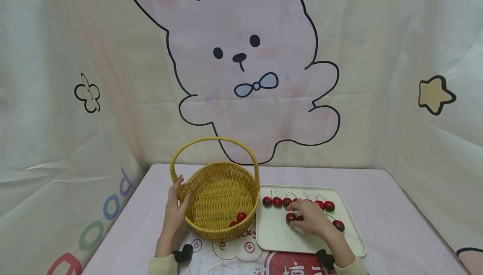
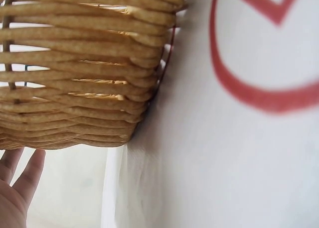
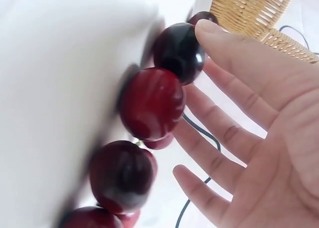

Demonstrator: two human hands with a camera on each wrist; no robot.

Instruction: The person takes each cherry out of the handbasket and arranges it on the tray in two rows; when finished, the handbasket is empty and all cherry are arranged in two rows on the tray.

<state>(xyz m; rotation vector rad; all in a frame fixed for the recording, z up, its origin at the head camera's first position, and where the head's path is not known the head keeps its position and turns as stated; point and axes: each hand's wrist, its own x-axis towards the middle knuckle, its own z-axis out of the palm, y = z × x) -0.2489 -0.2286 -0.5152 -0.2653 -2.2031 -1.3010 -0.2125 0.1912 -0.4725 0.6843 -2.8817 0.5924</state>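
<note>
A yellow woven basket (image 1: 216, 191) with a tall arched handle stands on the table. Against its left side rests my left hand (image 1: 175, 210), fingers fairly straight; the left wrist view shows two fingers (image 2: 31, 175) touching the weave. Two red cherries (image 1: 241, 216) lie inside the basket near its right wall. My right hand (image 1: 309, 218) is over a white tray (image 1: 279, 235) of cherries. In the right wrist view its thumb touches a dark cherry (image 3: 178, 54) at the end of a row, while the other fingers extend behind the row; the index fingertip is hidden.
A back row of stemmed cherries (image 1: 277, 202) lines the far part of the tray, partly covered by my right hand. One cherry (image 1: 338, 225) sits at the tray's right side. The basket stands close to the tray's left edge. Printed curtains surround the table.
</note>
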